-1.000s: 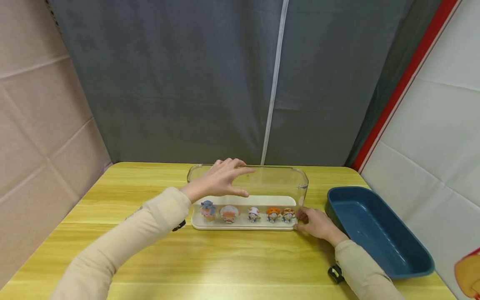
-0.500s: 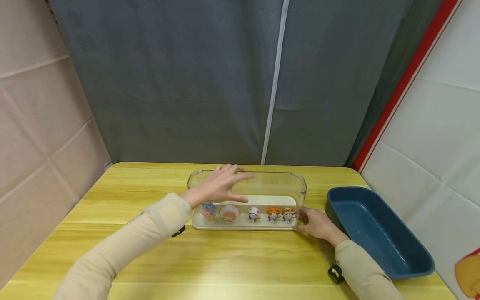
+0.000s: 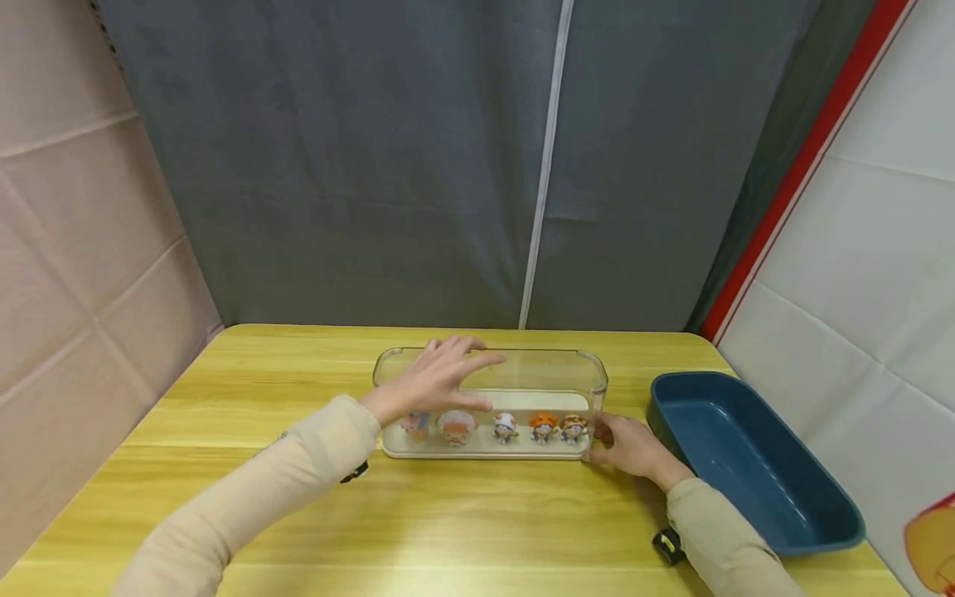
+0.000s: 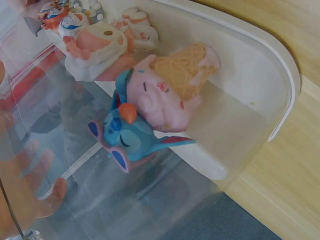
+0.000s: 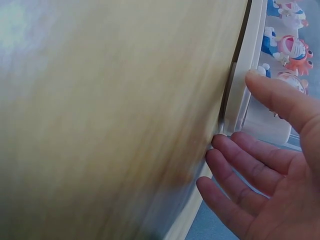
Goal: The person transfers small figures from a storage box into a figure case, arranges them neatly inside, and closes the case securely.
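A clear display cover (image 3: 548, 352) stands over a long white base (image 3: 485, 453) in the head view. My left hand (image 3: 440, 377) spans the cover's top from the front edge to the back edge, gripping it. Several small figurines stand in a row on the base, among them a blue long-eared one (image 4: 137, 137) with a pink ice-cream cone (image 4: 172, 82) and an orange-hatted one (image 3: 544, 427). At the right end, my right hand (image 3: 630, 446) touches the base's corner, its thumb at the front edge and its fingers (image 5: 250, 165) loosely extended.
A dark blue basin (image 3: 768, 464) sits to the right, beside the right forearm. Everything stands on a yellow wood-grain table (image 3: 448, 531). A grey curtain (image 3: 373, 166) hangs behind, with a pink cloth on the left and a white one on the right.
The clear cover has come down closer to the white base, and my left hand has sunk with it. My right hand stays at the base's right corner.
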Tool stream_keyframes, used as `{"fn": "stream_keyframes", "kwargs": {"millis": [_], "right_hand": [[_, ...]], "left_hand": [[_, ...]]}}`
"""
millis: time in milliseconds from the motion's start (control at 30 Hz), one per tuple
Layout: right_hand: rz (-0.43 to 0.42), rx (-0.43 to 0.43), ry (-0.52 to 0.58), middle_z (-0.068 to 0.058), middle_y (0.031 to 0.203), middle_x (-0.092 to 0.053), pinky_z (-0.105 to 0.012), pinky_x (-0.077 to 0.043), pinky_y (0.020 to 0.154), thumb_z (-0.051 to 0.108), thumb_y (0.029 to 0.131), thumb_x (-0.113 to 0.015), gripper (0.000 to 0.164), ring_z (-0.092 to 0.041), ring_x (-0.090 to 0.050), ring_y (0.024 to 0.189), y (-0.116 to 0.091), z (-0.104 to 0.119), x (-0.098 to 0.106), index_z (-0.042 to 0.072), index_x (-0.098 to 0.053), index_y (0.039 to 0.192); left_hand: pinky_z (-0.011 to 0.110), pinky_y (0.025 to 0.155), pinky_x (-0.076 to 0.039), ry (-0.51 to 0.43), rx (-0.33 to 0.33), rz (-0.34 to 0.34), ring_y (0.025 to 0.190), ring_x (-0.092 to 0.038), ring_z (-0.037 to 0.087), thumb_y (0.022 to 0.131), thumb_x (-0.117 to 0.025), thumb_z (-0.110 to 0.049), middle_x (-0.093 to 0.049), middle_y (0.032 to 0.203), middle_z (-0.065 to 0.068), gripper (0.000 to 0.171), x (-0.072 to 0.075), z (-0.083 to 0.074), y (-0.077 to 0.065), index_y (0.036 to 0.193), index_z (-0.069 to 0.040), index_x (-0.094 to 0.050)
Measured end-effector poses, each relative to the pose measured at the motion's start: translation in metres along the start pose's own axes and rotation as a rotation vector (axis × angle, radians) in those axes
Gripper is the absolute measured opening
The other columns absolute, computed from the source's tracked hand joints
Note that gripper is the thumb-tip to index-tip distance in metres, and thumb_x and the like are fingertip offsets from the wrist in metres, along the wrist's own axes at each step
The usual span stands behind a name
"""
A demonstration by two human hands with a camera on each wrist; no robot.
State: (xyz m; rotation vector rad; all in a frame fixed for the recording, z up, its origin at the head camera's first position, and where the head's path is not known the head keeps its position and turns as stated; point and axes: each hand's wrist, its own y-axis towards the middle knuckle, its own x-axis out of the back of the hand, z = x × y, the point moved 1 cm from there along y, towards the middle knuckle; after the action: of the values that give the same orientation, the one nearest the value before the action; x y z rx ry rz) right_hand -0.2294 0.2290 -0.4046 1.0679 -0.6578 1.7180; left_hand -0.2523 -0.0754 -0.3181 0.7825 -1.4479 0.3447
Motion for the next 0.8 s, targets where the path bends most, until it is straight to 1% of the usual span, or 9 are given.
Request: {"fn": "stream_keyframes", "kwargs": {"millis": [267, 467, 633, 800], "right_hand": [[0.001, 0.001, -0.020, -0.001, 0.082, -0.057, -0.036, -0.045, 0.067, 0.027, 0.070, -0.074, 0.033, -0.019, -0.054, 0.077, 0.0004, -0.0012, -0.0002, 0.007, -0.056, 0.089], [0.005, -0.016, -0.039, -0.001, 0.081, -0.057, -0.035, -0.044, 0.065, 0.026, 0.069, -0.075, 0.034, -0.018, -0.054, 0.075, 0.0018, -0.0006, 0.0004, 0.006, -0.057, 0.090], [0.017, -0.018, -0.053, -0.002, 0.083, -0.058, -0.036, -0.044, 0.066, 0.027, 0.069, -0.074, 0.036, -0.019, -0.054, 0.077, 0.0021, -0.0012, 0.0014, 0.005, -0.058, 0.093], [0.029, -0.019, -0.058, -0.002, 0.083, -0.058, -0.036, -0.044, 0.066, 0.028, 0.070, -0.074, 0.037, -0.018, -0.053, 0.076, 0.0029, -0.0019, 0.0032, 0.005, -0.058, 0.094]], "left_hand": [[0.038, 0.078, -0.033, 0.017, -0.013, 0.015, 0.111, -0.039, 0.023, 0.075, -0.054, -0.060, -0.038, 0.129, 0.006, 0.069, 0.0011, 0.0000, 0.0001, 0.133, -0.025, -0.039], [0.041, 0.080, -0.034, 0.021, -0.015, 0.035, 0.113, -0.037, 0.024, 0.076, -0.052, -0.062, -0.037, 0.130, 0.007, 0.070, 0.0019, 0.0012, 0.0020, 0.134, -0.025, -0.039], [0.043, 0.082, -0.034, 0.021, -0.010, 0.047, 0.114, -0.036, 0.024, 0.076, -0.051, -0.062, -0.037, 0.130, 0.007, 0.070, 0.0023, 0.0013, 0.0024, 0.134, -0.025, -0.038], [0.043, 0.083, -0.034, 0.027, -0.009, 0.046, 0.114, -0.037, 0.024, 0.076, -0.051, -0.062, -0.037, 0.130, 0.006, 0.069, 0.0023, 0.0010, 0.0033, 0.134, -0.025, -0.038]]}}
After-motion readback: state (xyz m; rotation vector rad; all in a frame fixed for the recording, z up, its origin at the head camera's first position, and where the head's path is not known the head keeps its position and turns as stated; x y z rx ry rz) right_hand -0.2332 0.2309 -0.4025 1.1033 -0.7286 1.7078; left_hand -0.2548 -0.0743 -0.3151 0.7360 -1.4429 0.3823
